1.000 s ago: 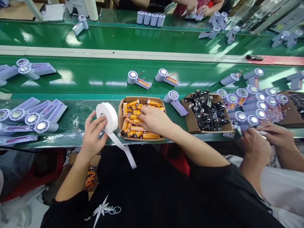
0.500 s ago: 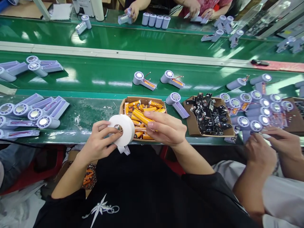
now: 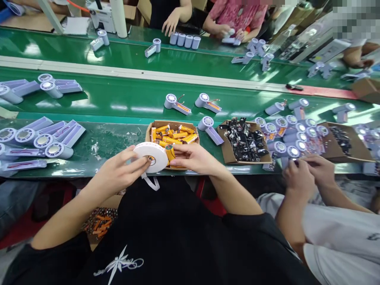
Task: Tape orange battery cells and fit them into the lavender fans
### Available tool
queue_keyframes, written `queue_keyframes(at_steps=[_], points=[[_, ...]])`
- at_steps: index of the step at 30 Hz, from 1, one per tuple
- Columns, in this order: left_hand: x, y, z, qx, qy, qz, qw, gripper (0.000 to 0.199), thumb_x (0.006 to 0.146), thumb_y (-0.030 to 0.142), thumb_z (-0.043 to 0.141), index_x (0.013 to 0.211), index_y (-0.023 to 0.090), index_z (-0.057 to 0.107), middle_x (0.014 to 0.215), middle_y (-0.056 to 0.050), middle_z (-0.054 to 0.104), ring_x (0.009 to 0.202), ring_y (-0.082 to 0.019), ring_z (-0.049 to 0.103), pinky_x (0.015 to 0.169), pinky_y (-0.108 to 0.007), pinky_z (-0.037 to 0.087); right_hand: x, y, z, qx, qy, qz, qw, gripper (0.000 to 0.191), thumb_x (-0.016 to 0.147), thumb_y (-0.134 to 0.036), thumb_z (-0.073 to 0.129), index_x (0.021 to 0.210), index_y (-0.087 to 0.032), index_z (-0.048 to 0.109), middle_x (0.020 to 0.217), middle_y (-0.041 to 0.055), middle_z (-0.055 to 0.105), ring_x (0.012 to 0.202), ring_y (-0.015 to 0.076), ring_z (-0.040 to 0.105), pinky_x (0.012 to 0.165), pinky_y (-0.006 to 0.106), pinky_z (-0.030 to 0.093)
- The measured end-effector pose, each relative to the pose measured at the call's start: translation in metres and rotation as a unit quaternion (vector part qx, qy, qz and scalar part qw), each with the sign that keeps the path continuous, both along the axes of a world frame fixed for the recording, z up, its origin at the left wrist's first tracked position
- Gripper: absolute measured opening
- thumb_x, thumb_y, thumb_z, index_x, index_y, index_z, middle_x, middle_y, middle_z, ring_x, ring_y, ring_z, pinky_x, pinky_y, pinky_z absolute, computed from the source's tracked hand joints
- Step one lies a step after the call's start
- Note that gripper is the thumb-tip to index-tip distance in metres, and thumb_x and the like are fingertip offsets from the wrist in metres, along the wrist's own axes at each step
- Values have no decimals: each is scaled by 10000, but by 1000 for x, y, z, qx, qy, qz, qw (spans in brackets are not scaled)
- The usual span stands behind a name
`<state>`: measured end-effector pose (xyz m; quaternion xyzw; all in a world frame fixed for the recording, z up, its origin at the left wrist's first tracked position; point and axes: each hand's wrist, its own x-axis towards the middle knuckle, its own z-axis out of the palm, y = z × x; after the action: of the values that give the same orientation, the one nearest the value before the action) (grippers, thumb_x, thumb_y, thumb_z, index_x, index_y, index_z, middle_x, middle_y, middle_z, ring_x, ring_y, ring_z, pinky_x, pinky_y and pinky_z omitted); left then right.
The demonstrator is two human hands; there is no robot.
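My left hand (image 3: 126,166) grips a roll of white tape (image 3: 158,158), its fingers at the hole in the middle. A loose end of tape (image 3: 154,184) curls below the roll. Between the fingers of my right hand (image 3: 194,158) is an orange battery cell (image 3: 170,152), tilted up with its dark greenish end showing, right beside the roll. Whether the cell touches the tape I cannot tell. Just behind both hands stands a cardboard box (image 3: 197,148) of orange battery cells (image 3: 175,135).
A box of black circuit boards (image 3: 243,140) stands to the right. Lilac fan housings lie at left (image 3: 56,150), on the green belt (image 3: 124,97) and at far right (image 3: 292,151). A co-worker's hands (image 3: 308,174) work close on my right; others sit across the belt.
My right hand has brought the battery cell down and left against the side of the roll, turning its end upward. The roll is tilted flatter. The view has shifted rightward.
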<state>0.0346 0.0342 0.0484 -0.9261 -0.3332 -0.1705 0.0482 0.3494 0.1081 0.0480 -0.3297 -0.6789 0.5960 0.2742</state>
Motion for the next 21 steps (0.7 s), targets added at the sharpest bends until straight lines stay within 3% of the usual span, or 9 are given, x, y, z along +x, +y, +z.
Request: queue_keyframes(at_steps=[2, 3, 5, 6, 9, 10, 14, 17, 21], points=[[0, 0, 8, 50, 15, -23, 998, 567, 1035, 51, 563, 1490, 372, 667, 1298, 41, 789, 1170, -195, 683, 1287, -455, 518, 0, 2, 14, 34, -51, 24, 998, 249, 807, -393, 933, 861, -217, 765, 810, 4, 801, 947, 267, 815, 936, 439, 687], [3, 0, 10, 85, 16, -26, 996, 557, 1036, 55, 571, 1488, 365, 667, 1294, 32, 789, 1164, -200, 673, 1259, -446, 529, -4, -1, 18, 40, -44, 0, 998, 260, 789, -382, 946, 843, -219, 750, 787, -1, 789, 926, 265, 811, 925, 435, 684], [13, -3, 7, 154, 5, -2, 988, 511, 1029, 93, 634, 1477, 335, 677, 1273, -7, 798, 1121, -231, 653, 1117, -451, 572, -19, -15, 16, 22, 49, -116, 992, 340, 756, -426, 969, 927, -231, 749, 864, 13, 821, 961, 273, 820, 923, 437, 689], [20, -4, 2, 178, -9, 21, 984, 480, 1022, 131, 679, 1465, 315, 687, 1238, -31, 807, 1077, -247, 645, 1017, -457, 577, -29, -23, 10, 5, 121, -196, 973, 410, 750, -474, 970, 1001, -241, 744, 947, 29, 845, 1007, 278, 826, 936, 442, 694], [47, -13, -18, 175, -102, 71, 977, 448, 985, 266, 793, 1424, 251, 708, 1041, -77, 808, 901, -249, 618, 808, -437, 509, -52, -46, -11, -36, 288, -388, 875, 575, 712, -586, 978, 1106, -265, 708, 1086, 66, 873, 1055, 291, 841, 960, 460, 709], [54, -17, -24, 152, -141, 66, 976, 464, 971, 288, 814, 1420, 242, 706, 977, -73, 790, 859, -237, 614, 788, -424, 495, -53, -51, -17, -49, 306, -404, 861, 604, 679, -584, 1001, 1098, -263, 707, 1074, 72, 877, 1025, 300, 850, 948, 470, 716], [60, -31, -33, 77, -242, 40, 966, 551, 918, 238, 861, 1441, 268, 690, 903, -39, 735, 827, -216, 630, 790, -394, 495, -33, -65, -22, -38, 317, -417, 851, 605, 646, -525, 1045, 1092, -267, 727, 1078, 71, 881, 1017, 323, 860, 971, 523, 719], [55, -30, -30, 81, -225, 46, 970, 570, 913, 240, 867, 1452, 286, 687, 930, -43, 735, 829, -223, 619, 788, -394, 490, -16, -70, -21, -10, 331, -474, 816, 597, 682, -567, 1019, 1110, -284, 713, 1129, 66, 876, 1107, 323, 847, 1019, 545, 706], [72, -16, -34, 47, -174, -18, 983, 484, 944, 252, 838, 1405, 240, 694, 986, -75, 760, 867, -235, 629, 813, -400, 503, -9, -71, -28, -27, 348, -483, 803, 609, 673, -563, 1028, 1099, -271, 706, 1095, 69, 882, 1110, 325, 850, 1023, 533, 707]])
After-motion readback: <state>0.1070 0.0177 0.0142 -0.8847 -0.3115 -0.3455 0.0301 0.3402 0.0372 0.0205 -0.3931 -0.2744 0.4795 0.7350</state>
